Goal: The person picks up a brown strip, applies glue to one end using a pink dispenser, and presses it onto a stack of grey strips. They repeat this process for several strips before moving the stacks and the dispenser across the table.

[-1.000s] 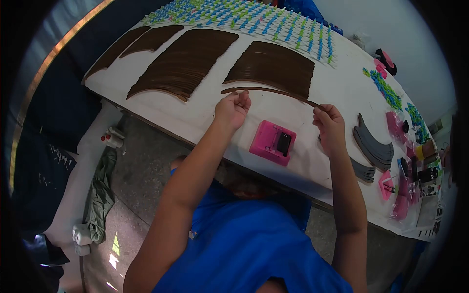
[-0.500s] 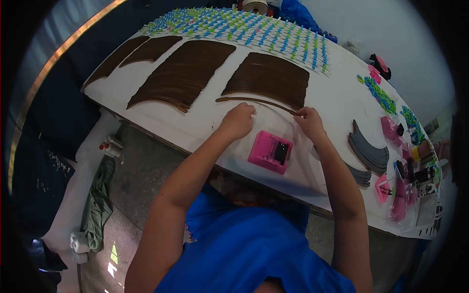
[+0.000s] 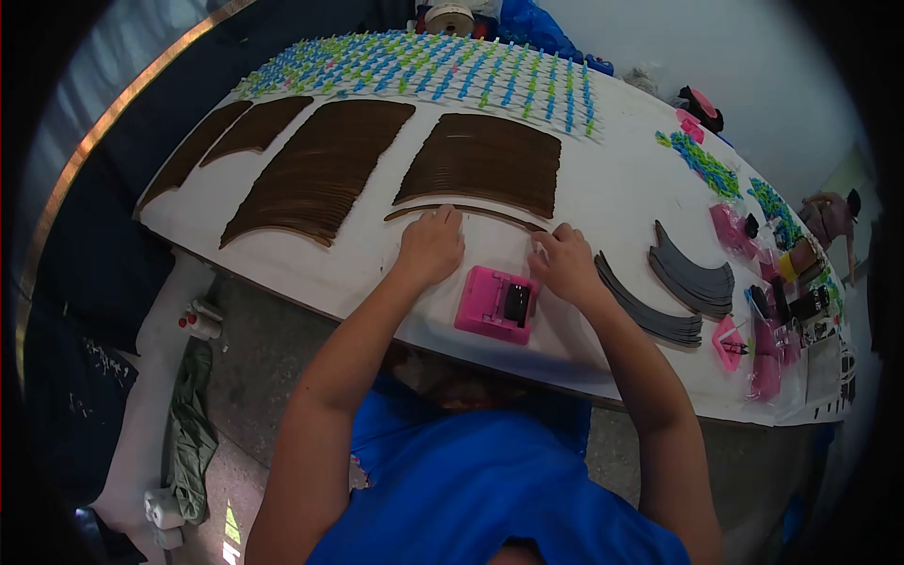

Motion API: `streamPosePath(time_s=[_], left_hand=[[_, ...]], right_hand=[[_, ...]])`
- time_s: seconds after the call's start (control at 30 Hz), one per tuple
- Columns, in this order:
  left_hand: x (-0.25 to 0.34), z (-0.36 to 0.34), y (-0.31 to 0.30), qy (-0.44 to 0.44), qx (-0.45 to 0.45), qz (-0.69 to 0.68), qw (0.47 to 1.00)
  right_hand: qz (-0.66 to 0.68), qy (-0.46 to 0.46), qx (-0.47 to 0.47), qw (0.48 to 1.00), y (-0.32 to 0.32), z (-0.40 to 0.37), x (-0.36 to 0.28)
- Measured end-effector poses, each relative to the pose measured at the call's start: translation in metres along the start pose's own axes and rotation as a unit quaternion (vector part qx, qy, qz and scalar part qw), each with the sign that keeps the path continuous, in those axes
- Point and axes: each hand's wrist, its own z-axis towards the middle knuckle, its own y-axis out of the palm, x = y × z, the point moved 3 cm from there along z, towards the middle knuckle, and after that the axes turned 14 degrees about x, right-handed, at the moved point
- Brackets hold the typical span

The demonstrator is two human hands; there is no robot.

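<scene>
4 fanned rows of brown strips [image 3: 320, 169] are lying across the white table [image 3: 612, 188], so much of the laying-out is looking done. The rightmost row [image 3: 485, 162] is getting 1 more piece at its near edge. Both hands are setting a thin brown strip [image 3: 490, 211] there, just beside that row. The left hand [image 3: 431, 247] is bending its fingers down onto the strip's left part; I cannot tell whether they are gripping or only pressing. The right hand [image 3: 565, 262] is curling its fingers closed on the strip's right end. The strip is looking long, narrow, dark and gently arched, lying nearly flat. Grey curved pieces [image 3: 692, 278] are sitting stacked to the right, seemingly not yet spread, and a pink device [image 3: 495, 303] is sitting between the wrists.
</scene>
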Motion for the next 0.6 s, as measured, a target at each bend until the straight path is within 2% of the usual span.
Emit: streamPosePath(time_s=[0.23,0.3,0.43,0.5,0.6], left_hand=[[-0.002,0.011,0.007,0.006,-0.004,0.001,1.000],[-0.002,0.013,0.009,-0.015,-0.048,0.004,0.999],[-0.004,0.014,0.011,-0.009,-0.046,-0.007,0.999],[-0.003,0.014,0.011,0.008,-0.013,0.000,1.000],[-0.004,0.015,0.012,0.004,-0.024,0.003,1.000]], right_hand=[[-0.044,0.035,-0.019,0.998,0.008,0.009,0.003],[-0.058,0.055,-0.047,0.996,0.009,0.011,0.003],[-0.052,0.067,-0.038,0.996,0.010,0.011,0.003],[-0.053,0.063,-0.036,0.996,0.010,0.011,0.003],[-0.057,0.072,-0.046,0.995,0.010,0.012,0.003]])
